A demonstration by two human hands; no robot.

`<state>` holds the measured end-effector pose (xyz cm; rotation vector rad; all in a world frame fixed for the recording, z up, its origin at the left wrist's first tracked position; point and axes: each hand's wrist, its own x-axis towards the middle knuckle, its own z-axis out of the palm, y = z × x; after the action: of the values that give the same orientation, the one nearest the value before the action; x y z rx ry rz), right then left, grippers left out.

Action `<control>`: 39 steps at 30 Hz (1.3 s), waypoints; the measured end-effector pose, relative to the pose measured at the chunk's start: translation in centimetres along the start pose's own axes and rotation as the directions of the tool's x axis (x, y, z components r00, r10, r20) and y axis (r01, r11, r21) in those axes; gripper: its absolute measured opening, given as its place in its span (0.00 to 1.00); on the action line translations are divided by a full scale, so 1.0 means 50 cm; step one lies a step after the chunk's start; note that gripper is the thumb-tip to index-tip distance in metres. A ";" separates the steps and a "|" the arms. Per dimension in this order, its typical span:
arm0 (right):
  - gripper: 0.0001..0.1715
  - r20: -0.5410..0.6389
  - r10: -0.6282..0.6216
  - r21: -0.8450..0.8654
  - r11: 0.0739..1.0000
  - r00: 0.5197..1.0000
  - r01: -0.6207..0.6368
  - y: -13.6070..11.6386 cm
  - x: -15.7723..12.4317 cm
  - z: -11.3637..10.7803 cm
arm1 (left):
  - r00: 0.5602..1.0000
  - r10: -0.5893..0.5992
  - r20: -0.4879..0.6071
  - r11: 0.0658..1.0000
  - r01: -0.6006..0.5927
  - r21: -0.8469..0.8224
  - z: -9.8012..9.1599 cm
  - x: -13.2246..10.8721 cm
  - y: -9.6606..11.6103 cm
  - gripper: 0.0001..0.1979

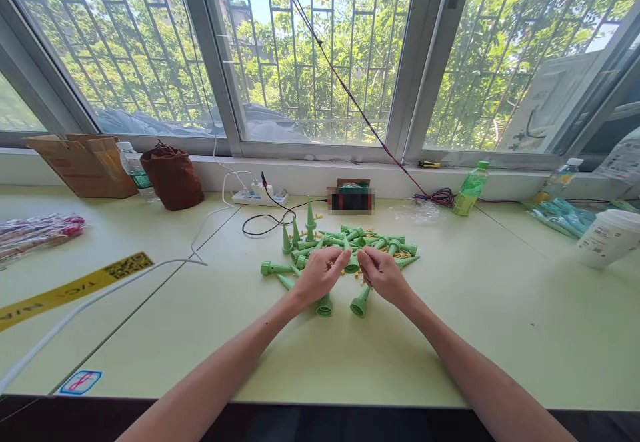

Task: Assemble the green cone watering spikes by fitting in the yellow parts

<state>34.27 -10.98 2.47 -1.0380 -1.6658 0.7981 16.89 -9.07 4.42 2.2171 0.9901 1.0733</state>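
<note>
A heap of green plastic cone spikes (345, 245) lies on the pale green table (450, 335), with small yellow bits scattered among them. My left hand (320, 274) and my right hand (383, 272) meet over the near edge of the heap. Their fingertips pinch together on one green spike (352, 263) between them. Two more green spikes (360, 302) lie just under my hands, wide ends toward me. Three spikes (310, 221) stand upright at the heap's back left.
On the sill side stand a white power strip (260, 195) with black cables, a brown pouch (171, 175), a cardboard box (83, 162) and a green bottle (470, 191). A paper cup (607, 237) is at right. A white cable (100, 295) and yellow tape (75, 285) cross the left.
</note>
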 end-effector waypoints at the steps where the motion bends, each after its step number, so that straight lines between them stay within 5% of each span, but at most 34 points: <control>1: 0.25 0.000 0.001 -0.002 1.000 1.000 -0.001 0.000 0.000 0.000 | 1.000 0.006 0.006 1.000 -0.006 0.003 0.000 0.000 0.001 0.24; 22: 0.27 -0.018 0.053 0.010 0.999 0.998 -0.053 0.009 0.005 -0.001 | 0.994 0.103 -0.025 0.994 -0.104 -0.040 0.010 -0.002 -0.013 0.08; 27: 0.27 -0.044 0.044 0.006 0.999 0.998 -0.044 0.014 0.008 0.000 | 0.987 0.145 -0.069 0.989 -0.143 0.036 0.013 -0.003 -0.012 0.10; 33: 0.24 -0.151 0.033 0.026 0.999 0.988 -0.030 0.015 0.011 -0.007 | 0.982 0.059 -0.178 0.996 -0.044 0.082 0.007 -0.001 -0.007 0.16; 39: 0.23 -0.069 -0.060 -0.063 0.996 0.996 0.056 0.003 0.002 -0.006 | 0.998 -0.003 -0.065 0.996 0.008 0.086 0.004 0.001 -0.006 0.29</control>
<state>34.57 -10.83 2.48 -1.0434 -1.6612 0.6685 16.94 -8.87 4.14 2.2591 1.0887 1.1267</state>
